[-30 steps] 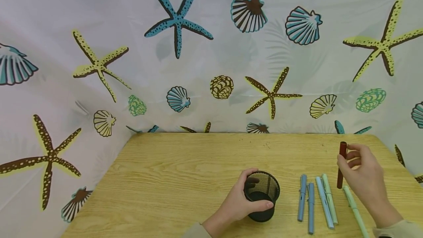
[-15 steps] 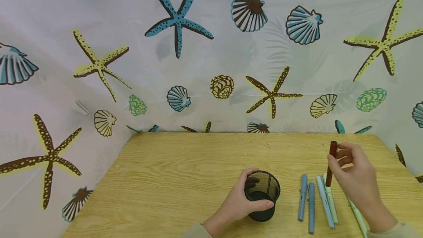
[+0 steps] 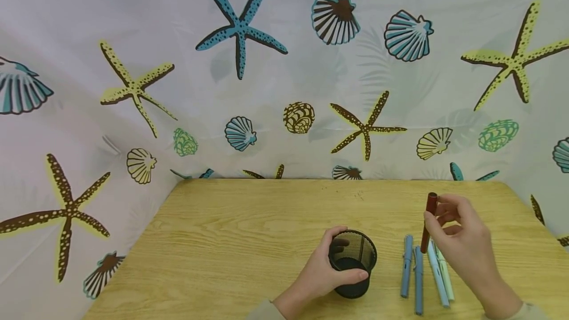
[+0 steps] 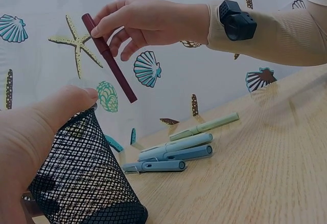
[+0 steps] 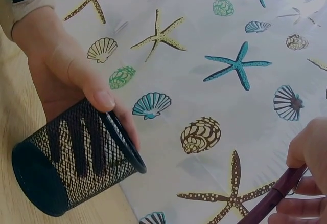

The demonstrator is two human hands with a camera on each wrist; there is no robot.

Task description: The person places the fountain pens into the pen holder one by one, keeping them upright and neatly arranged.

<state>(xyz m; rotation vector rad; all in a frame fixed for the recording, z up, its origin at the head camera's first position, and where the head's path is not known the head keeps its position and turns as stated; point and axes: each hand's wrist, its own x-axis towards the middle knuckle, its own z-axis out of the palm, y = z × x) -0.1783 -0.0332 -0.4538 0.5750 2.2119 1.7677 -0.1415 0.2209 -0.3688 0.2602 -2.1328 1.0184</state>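
Note:
My left hand (image 3: 320, 269) grips a black mesh pen holder (image 3: 362, 250), thumb and fingers round its sides near the rim. Its round mouth faces up in the head view, with the dark bottom showing inside. To the right, my right hand (image 3: 467, 241) pinches a dark red pen (image 3: 429, 221) near its upper end, between thumb and fingertips. The pen hangs steeply, lower end to the left in the head view, in the air above the table. Below it lie two blue pens (image 3: 406, 265), a light blue pen (image 3: 437, 275) and a light green pen (image 3: 446, 275).
Another pale green pen (image 4: 204, 126) lies on the table in the left wrist view; my right hand covers it in the head view. The wooden table (image 3: 249, 241) ends at a white cloth (image 3: 275, 83) printed with starfish and shells.
My right hand has carried the red pen leftward, over the lying pens and toward the pen holder. The left hand and the holder have stayed in place.

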